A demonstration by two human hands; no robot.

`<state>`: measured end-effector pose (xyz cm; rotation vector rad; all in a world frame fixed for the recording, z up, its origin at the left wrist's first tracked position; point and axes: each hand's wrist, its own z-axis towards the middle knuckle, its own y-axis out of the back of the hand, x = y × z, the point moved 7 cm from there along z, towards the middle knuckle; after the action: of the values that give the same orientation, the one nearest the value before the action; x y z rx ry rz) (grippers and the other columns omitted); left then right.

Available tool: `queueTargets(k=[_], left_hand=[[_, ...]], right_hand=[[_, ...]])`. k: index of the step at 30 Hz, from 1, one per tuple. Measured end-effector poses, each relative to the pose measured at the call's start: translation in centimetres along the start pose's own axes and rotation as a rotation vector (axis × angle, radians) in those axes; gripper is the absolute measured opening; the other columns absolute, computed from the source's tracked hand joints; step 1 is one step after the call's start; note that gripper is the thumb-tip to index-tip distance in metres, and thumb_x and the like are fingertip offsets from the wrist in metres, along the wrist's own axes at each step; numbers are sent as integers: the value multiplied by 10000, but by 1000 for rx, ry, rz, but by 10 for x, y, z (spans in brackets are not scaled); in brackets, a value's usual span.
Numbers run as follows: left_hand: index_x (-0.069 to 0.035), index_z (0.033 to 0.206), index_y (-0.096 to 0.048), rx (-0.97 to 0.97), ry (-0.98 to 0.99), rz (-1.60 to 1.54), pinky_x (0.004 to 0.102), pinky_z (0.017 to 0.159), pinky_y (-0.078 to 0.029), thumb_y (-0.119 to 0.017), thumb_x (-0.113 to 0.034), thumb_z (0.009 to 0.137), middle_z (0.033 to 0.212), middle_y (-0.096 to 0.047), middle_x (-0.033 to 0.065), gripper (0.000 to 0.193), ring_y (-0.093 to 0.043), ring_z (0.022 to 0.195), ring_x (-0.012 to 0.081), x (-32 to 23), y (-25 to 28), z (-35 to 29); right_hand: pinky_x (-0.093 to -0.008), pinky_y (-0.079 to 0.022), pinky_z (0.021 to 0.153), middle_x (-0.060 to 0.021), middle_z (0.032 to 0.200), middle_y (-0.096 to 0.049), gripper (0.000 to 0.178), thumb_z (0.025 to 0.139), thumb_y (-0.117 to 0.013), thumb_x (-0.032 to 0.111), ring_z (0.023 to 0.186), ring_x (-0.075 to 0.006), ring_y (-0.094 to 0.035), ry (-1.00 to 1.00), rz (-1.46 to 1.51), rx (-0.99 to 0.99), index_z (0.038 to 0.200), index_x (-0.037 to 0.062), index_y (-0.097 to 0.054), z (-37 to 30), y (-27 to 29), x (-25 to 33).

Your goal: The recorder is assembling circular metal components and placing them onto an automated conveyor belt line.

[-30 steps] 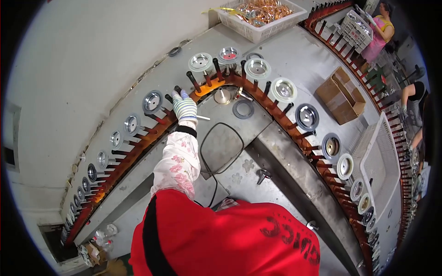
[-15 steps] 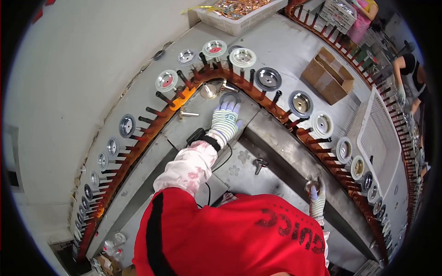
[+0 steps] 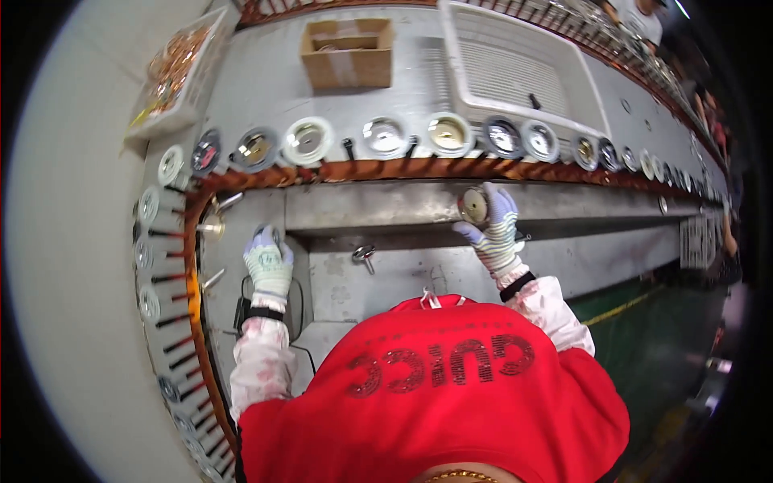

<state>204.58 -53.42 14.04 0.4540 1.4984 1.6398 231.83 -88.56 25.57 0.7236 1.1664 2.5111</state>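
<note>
Gripping a metal disc (image 3: 473, 207) in your right hand (image 3: 498, 229), you are holding it over the steel ledge (image 3: 378, 205), right of centre | your left hand (image 3: 270, 270) is curling by a half-hidden dark ring (image 3: 276, 234), left, grip unclear | round pieces (image 3: 385, 137) are lining the brown rail (image 3: 378, 170) beyond | cardboard box (image 3: 346, 68) is standing far

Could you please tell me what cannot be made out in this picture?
In the head view:
Dark thing under the left hand: mostly covered by it.
Back of the metal disc in the right hand: turned away.
Floor of the cardboard box: behind its front wall.
Rightmost small discs: too small.
Co-worker: cut off by top edge.
</note>
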Motion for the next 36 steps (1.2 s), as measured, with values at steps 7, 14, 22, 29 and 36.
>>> queueTargets(k=[7,14,22,29,36], left_hand=[[-25,1152,-607,-36,-290,-308,498,788,-477,-621,-39,773,935,-631,185,380,-605,853,384,-111,19,13],[21,1226,-594,10,-337,-575,474,837,-521,-452,-45,945,1056,-635,226,322,-636,927,404,-202,21,-17],[-12,1255,-561,178,-584,-768,451,875,-515,-491,-92,993,1081,-631,218,283,-635,982,390,-381,48,-33],[-32,1230,-597,430,-572,-1037,409,893,-510,-559,-257,1017,1099,-651,216,313,-650,1013,381,-524,76,7],[-13,1259,-600,828,-306,-1298,246,789,-516,-574,-145,1031,1074,-677,64,265,-614,917,101,-640,65,14]], right_hand=[[-503,-367,1075,-124,1235,-646,837,727,-818,489,1172,-357,-572,-168,-122,224,1401,84,-528,-18,-8,-45],[-492,-343,1128,-195,1429,-521,926,772,-776,500,1321,-385,-483,-293,-132,181,1504,68,-409,-40,23,-57],[-290,-500,840,-50,1086,-667,544,988,-642,458,972,-124,-592,-770,1315,476,1337,44,-586,-81,48,0],[-244,-536,597,8,860,-661,560,977,-600,560,738,-82,-624,-887,1275,147,1256,76,-643,-75,178,-93],[-265,-576,642,-46,983,-717,582,983,-603,536,832,-132,-695,-944,1424,73,1326,66,-606,-81,267,-169]])
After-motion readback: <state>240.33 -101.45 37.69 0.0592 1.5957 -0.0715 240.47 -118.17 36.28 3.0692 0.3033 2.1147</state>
